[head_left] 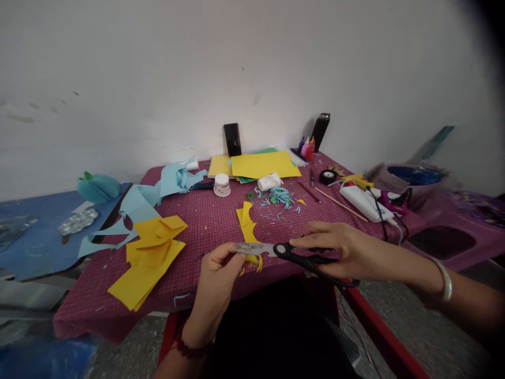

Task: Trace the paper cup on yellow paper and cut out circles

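My right hand (335,247) grips the black handles of a pair of scissors (294,252), whose blades point left and look nearly closed. The fingertips of my left hand (221,273) are pinched at the blade tips, on a small piece of yellow paper (259,262) with thin curling strips, partly hidden behind the blades and fingers. Just beyond the blades, a yellow paper offcut (247,223) with scalloped edges lies on the checked tablecloth (209,231). Folded yellow paper (153,258) is piled to the left of my left hand.
Light blue paper scraps (144,202) lie at left. Behind stand a paper cup (222,185), a tipped cup (270,181), shredded blue paper (282,196), yellow sheets (266,164) and a phone (232,139). At right are black tape (328,176), a stick (341,204) and a white power strip (365,202).
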Demonstrator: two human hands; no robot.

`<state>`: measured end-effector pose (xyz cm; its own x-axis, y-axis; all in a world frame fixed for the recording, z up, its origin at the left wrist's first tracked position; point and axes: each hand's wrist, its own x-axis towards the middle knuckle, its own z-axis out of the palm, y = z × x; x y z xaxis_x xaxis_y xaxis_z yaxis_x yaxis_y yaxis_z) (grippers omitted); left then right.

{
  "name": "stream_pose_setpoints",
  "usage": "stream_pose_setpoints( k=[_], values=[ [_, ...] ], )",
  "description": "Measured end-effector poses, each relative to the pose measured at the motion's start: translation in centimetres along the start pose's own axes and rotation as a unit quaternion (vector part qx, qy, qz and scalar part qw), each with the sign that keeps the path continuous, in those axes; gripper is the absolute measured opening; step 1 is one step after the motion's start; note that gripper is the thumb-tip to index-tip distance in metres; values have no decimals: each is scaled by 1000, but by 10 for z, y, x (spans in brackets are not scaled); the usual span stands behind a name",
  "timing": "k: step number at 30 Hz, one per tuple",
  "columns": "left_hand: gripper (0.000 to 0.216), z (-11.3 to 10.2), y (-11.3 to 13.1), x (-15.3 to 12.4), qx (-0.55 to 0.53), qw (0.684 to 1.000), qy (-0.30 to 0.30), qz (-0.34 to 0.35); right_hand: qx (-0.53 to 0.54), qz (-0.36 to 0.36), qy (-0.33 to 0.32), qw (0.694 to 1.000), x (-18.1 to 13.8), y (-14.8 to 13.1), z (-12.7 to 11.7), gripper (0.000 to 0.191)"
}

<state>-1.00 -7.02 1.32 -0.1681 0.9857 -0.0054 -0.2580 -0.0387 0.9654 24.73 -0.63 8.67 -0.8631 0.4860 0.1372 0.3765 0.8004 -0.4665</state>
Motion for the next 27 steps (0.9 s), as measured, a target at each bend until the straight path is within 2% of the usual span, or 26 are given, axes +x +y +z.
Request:
stream_pose_setpoints(
  k=[6, 12, 23, 27],
  values=[
    [7, -1, 2, 2, -3, 999, -18, -29, -30, -9, 0, 1000, -1, 0, -3, 54],
    [6, 1, 5, 3, -10, 998, -8, -60, -50, -17, -5, 999, 0, -1, -7, 51],
    [9, 7, 8, 2, -111, 988, -21, -103, -42, -21, -15, 999, -2, 2, -5, 56],
    [9, 6, 7, 1, -114, 987, -22, -111, -54, -27, -18, 998, -2, 3, -7, 54]
  ],
)
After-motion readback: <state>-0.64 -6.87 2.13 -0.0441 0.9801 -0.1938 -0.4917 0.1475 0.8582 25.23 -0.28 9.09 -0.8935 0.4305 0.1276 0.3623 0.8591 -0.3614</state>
